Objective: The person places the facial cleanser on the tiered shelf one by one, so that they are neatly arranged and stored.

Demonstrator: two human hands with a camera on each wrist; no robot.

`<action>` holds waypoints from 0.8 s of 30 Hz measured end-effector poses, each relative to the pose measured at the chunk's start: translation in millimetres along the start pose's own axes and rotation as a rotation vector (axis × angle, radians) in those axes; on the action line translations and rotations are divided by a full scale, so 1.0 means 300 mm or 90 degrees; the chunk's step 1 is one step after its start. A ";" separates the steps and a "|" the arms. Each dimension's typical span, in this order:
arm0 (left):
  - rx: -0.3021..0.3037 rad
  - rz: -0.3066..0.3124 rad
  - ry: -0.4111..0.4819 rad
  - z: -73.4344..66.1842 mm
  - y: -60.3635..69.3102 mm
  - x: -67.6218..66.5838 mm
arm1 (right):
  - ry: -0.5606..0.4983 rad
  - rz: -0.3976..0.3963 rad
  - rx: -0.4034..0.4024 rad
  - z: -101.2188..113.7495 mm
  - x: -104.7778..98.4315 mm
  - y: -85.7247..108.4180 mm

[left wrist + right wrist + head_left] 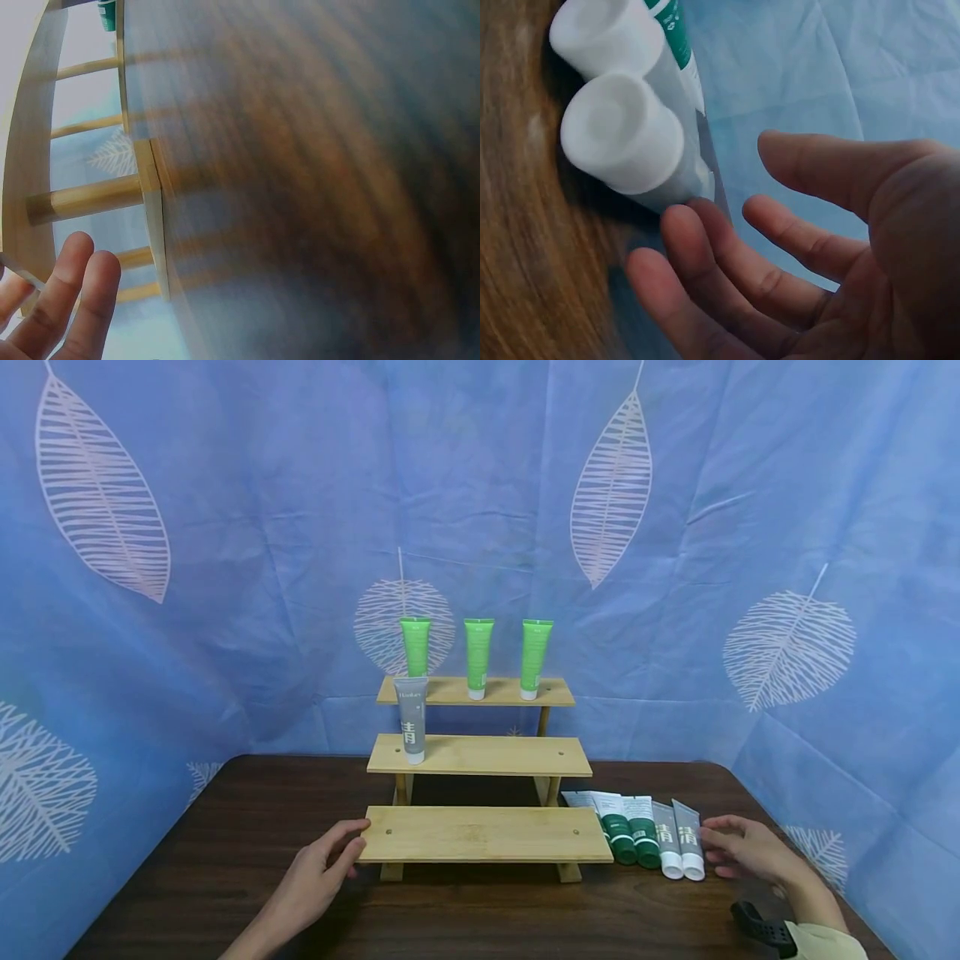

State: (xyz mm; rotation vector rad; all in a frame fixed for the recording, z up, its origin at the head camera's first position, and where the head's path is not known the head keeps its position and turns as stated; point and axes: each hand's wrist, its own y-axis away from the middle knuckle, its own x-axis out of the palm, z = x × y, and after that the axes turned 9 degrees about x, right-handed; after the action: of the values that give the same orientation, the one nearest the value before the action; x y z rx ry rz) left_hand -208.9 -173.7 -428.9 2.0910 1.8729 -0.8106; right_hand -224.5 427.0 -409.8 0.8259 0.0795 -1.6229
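A three-tier wooden display stand (487, 835) stands on the dark table. My left hand (318, 868) touches the left end of its lowest board; in the left wrist view two fingers (96, 300) extend fairly straight beside that end. At the right, my right hand (753, 852) is beside the outermost grey tube (687, 839), its fingers spread and gently bent. The right wrist view has fingertips close to that tube's white cap (619, 131), with thumb apart; whether they touch the tube, I cannot tell. Another grey tube (666, 839) lies alongside.
Green-and-white tubes (641, 831) lie left of the grey ones, partly behind the stand. Three bright green tubes (477, 652) stand on the top tier, and one grey tube (411, 718) on the middle tier's left. A blue leaf-patterned cloth (480, 485) hangs behind.
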 end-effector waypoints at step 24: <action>-0.009 -0.001 -0.021 -0.002 0.001 0.000 | 0.054 0.020 0.016 -0.002 0.023 -0.014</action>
State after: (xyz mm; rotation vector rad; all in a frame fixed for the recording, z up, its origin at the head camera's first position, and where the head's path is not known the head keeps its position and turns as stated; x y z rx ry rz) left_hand -208.6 -173.5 -428.4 2.0560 1.8588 -0.8249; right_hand -227.9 422.4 -415.6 0.9122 0.1059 -1.5624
